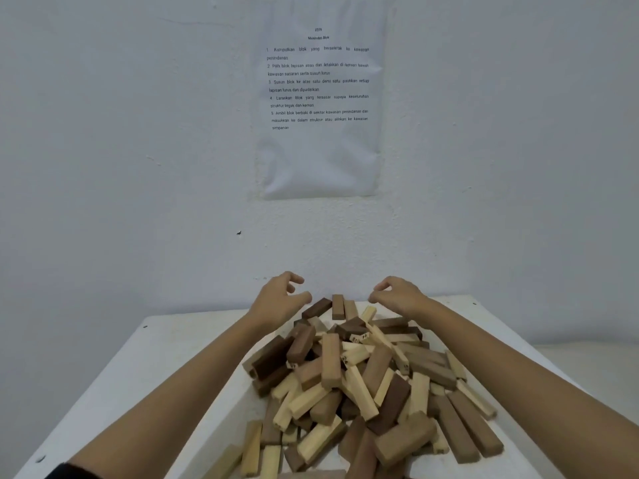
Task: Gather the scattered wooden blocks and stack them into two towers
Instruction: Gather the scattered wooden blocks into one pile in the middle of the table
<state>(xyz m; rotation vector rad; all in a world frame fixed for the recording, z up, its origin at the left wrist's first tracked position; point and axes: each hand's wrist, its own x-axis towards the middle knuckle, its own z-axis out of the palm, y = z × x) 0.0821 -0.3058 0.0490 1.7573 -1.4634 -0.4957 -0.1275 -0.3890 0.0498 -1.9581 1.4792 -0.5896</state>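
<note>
A loose heap of several wooden blocks (pixel 359 382), pale, tan and dark brown, lies jumbled on the white table (pixel 138 375) between my forearms. No tower stands. My left hand (pixel 280 300) hovers at the far left end of the heap, fingers loosely curled, holding nothing. My right hand (pixel 397 293) hovers at the far right end, fingers bent downward, also holding nothing. Both hands reach past the heap toward the table's back edge, and both forearms flank the pile.
A white wall rises right behind the table, with a printed instruction sheet (pixel 320 98) taped to it. The table's left edge runs diagonally at the lower left. A paler surface (pixel 587 361) shows beyond the table's right edge.
</note>
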